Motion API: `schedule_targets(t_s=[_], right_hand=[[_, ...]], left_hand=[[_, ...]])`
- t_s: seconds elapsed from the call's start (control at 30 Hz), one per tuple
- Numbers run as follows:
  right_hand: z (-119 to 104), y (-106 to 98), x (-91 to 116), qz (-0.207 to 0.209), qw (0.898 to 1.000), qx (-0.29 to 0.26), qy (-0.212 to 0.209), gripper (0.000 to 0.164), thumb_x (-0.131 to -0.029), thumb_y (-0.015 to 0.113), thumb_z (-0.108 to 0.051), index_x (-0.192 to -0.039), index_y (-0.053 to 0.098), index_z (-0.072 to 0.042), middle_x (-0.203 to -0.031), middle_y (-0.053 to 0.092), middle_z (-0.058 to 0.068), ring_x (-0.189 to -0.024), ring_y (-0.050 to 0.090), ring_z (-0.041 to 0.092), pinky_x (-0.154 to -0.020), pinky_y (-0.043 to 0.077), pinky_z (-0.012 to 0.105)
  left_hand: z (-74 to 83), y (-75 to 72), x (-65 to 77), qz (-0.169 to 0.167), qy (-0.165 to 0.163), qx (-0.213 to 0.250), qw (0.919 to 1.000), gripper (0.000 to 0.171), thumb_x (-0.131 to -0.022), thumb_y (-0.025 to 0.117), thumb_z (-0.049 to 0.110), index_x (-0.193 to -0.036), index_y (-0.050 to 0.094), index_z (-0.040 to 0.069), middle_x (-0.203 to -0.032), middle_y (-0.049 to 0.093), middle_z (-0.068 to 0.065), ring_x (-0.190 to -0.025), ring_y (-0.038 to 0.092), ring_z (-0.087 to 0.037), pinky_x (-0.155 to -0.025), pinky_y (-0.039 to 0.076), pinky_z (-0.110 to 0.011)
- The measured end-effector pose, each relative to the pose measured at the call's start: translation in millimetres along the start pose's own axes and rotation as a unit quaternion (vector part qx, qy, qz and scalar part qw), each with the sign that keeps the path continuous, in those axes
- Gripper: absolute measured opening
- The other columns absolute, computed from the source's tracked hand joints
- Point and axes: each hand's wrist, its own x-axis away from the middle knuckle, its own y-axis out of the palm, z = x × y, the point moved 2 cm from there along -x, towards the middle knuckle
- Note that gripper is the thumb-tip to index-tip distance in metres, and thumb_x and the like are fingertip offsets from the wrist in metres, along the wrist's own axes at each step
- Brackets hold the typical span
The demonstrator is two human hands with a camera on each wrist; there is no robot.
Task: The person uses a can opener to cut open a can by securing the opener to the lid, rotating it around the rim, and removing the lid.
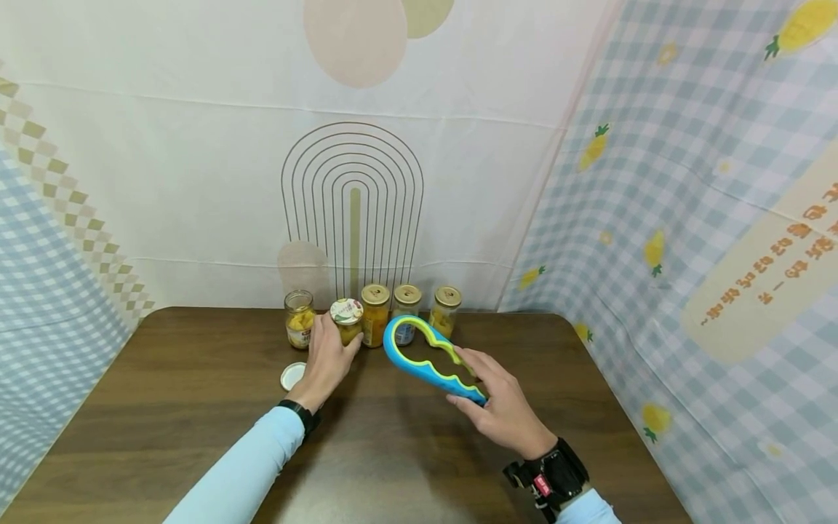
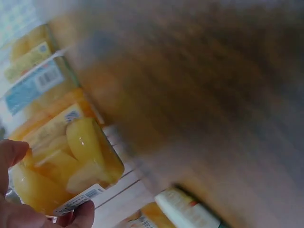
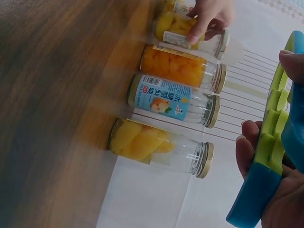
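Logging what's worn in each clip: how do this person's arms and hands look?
The sleeves are light blue on both sides. The left hand is gloveless, with a black band at the wrist. The right hand, also gloveless, has a bulkier black strapped-on device at the wrist, bearing a small red patch.

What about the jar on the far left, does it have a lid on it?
No, the far-left jar shows an open rim in the head view, and a white lid lies on the table.

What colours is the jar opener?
The jar opener is blue with a scalloped lime-green inner side; head view shows it best.
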Motion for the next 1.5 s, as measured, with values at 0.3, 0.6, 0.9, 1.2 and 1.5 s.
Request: schedule_targets(t_s=[0.3, 0.6, 0.9, 1.2, 1.5], right_hand=[[-1.5, -1.8, 0.3, -0.001, 1.0, 0.001, -0.003, 0.076, -0.091, 0.079, -0.031, -0.156, 0.041, -0.022, -0.149, 0.053, 0.003, -0.133, 0.052, 0.021, -0.095, 0.055, 0.05], [-4.4, -4.2, 1.8, -0.004, 1.0, -0.011, 0.004, 0.075, -0.092, 0.078, -0.032, -0.156, 0.041, -0.022, -0.15, 0.052, 0.004, -0.132, 0.053, 0.021, -0.093, 0.055, 0.052], [-7.2, -4.6, 0.4, -0.001, 1.0, -0.013, -0.003, 0.076, -0.091, 0.079, -0.03, -0.156, 0.04, -0.023, -0.15, 0.052, 0.002, -0.132, 0.053, 0.019, -0.093, 0.056, 0.05], [-10.9, -2.5, -0.7, 0.0, 1.0, -0.017, -0.009, 0.078, -0.09, 0.081, -0.027, -0.156, 0.04, -0.025, -0.15, 0.052, 0.0, -0.132, 0.053, 0.018, -0.093, 0.056, 0.051], [-22.9, -0.1, -8.2, -0.012, 0.999, -0.021, -0.029, 0.076, -0.092, 0.078, -0.029, -0.157, 0.039, -0.022, -0.151, 0.052, 0.003, -0.135, 0.051, 0.021, -0.099, 0.053, 0.051]], left_hand=[[28.9, -34.0, 35.3, -0.032, 0.027, 0.018, 0.9989, 0.07, -0.088, 0.08, 0.029, -0.136, 0.045, -0.008, -0.121, 0.051, -0.022, -0.109, 0.056, -0.037, -0.093, 0.053, -0.055], [50.2, -59.6, 80.0, -0.033, 0.097, 0.048, 0.9936, 0.067, -0.079, 0.089, 0.023, -0.131, 0.054, 0.0, -0.117, 0.058, -0.015, -0.103, 0.061, -0.028, -0.086, 0.057, -0.048], [61.9, -65.6, 97.5, -0.024, 0.122, 0.058, 0.9906, 0.064, -0.076, 0.091, 0.023, -0.128, 0.058, 0.005, -0.114, 0.06, -0.01, -0.101, 0.061, -0.022, -0.084, 0.056, -0.047], [65.2, -62.7, 98.6, -0.026, 0.13, 0.064, 0.9891, 0.063, -0.073, 0.092, 0.02, -0.127, 0.06, 0.006, -0.113, 0.061, -0.008, -0.1, 0.059, -0.021, -0.083, 0.055, -0.047], [67.5, -54.3, 98.1, -0.036, 0.131, 0.066, 0.9885, 0.065, -0.073, 0.093, 0.021, -0.128, 0.061, 0.008, -0.113, 0.061, -0.006, -0.098, 0.059, -0.019, -0.081, 0.055, -0.044]])
